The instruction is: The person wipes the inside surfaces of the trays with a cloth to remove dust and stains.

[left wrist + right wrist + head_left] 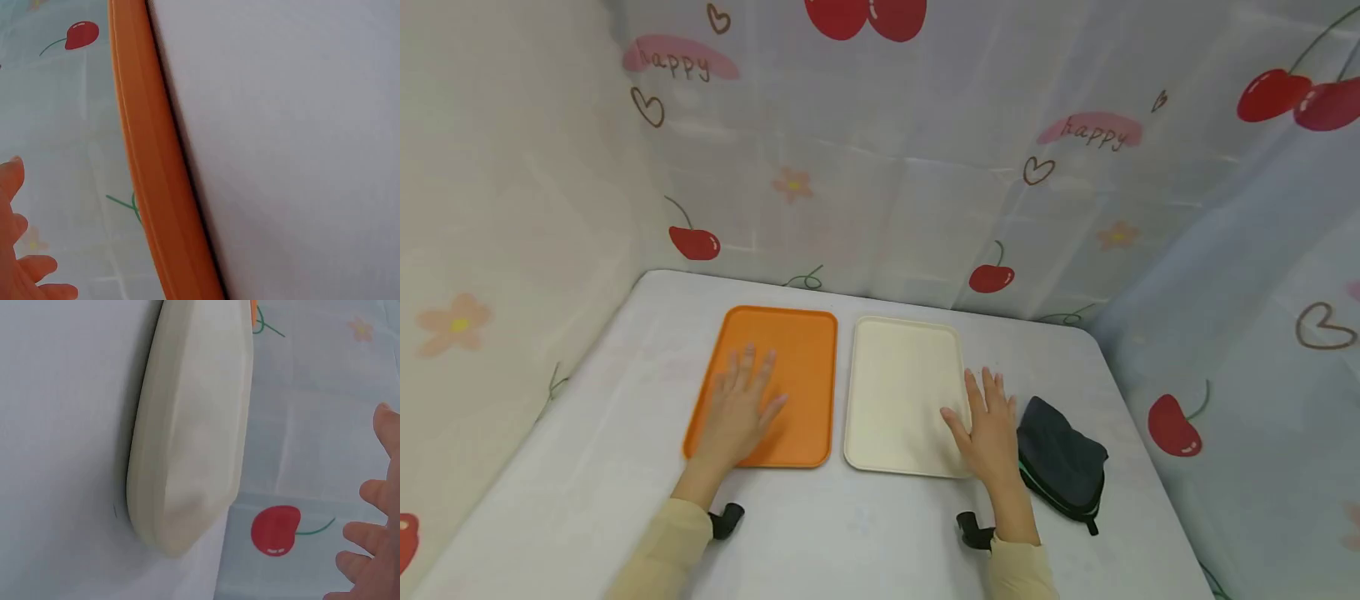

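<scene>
An orange tray [801, 375] lies on the white table, and my left hand [741, 412] is over its left part with fingers spread and nothing held. To its right lies a cream tray [902, 392]. My right hand [990, 429] is at that tray's right edge, fingers extended and holding nothing. Just right of this hand sits a dark grey zippered pouch [1063, 458]. The left wrist view has the orange tray's rim [162, 162] close up, with fingertips [37, 267] at the left. In the right wrist view, the cream tray [200, 425] stands beside the fingers [369, 534].
The white-covered table [850, 542] has its far edge against a curtain [880, 208] printed with cherries, hearts and flowers. More curtain hangs at the left and right sides. A black wrist mount [727, 521] sits on the left wrist, another [974, 531] on the right.
</scene>
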Demonstrator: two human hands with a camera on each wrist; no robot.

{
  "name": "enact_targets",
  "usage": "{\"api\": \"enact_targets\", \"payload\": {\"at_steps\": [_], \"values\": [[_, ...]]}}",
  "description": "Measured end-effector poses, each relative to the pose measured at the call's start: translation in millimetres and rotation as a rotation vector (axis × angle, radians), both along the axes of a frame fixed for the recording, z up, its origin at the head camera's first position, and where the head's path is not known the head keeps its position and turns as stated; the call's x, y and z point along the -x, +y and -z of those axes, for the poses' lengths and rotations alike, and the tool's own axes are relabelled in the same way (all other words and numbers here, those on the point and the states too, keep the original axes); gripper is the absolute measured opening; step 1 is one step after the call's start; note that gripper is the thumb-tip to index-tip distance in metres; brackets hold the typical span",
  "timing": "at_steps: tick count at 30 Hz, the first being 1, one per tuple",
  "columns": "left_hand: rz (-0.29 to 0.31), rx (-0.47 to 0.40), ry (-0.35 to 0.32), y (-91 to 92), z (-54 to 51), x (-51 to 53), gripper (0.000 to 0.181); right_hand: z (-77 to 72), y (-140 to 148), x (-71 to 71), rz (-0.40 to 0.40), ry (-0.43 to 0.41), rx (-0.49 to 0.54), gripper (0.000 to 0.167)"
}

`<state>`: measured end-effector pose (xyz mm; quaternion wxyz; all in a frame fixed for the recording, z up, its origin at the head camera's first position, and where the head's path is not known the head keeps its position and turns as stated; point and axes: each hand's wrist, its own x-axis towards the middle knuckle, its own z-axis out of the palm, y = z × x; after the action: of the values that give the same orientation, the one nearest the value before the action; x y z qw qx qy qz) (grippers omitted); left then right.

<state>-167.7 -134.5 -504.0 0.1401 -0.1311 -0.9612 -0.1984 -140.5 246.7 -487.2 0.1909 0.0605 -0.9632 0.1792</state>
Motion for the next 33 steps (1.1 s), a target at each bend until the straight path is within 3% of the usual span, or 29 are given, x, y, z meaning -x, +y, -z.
{"api": "enact_targets", "payload": {"at_steps": [6,10,16,21,25,33], "values": [[0.071,-0.133,0.05,20.8,-6.8,1.2,0.072,-3.2,39,-9.2,0.125,0.091,0.067,0.075],[0.107,-0.247,0.059,38.6,-9.1,4.5,0.071,0.7,68,-13.9,0.208,0.083,0.138,0.073],[0.15,-0.394,-0.078,73.7,-11.7,9.7,0.07,13.5,104,-16.5,0.292,-0.073,0.191,0.073],[0.175,-0.498,-0.177,103.3,-10.1,12.7,0.067,22.3,120,-13.1,0.298,-0.205,0.26,0.075],[0.18,-0.543,-0.232,120.8,-3.1,16.1,0.065,28.7,128,-10.7,0.284,-0.282,0.243,0.076],[0.148,-0.586,-0.244,144.5,15.8,27.7,0.063,39.8,135,-9.1,0.299,-0.326,0.168,0.084]]}}
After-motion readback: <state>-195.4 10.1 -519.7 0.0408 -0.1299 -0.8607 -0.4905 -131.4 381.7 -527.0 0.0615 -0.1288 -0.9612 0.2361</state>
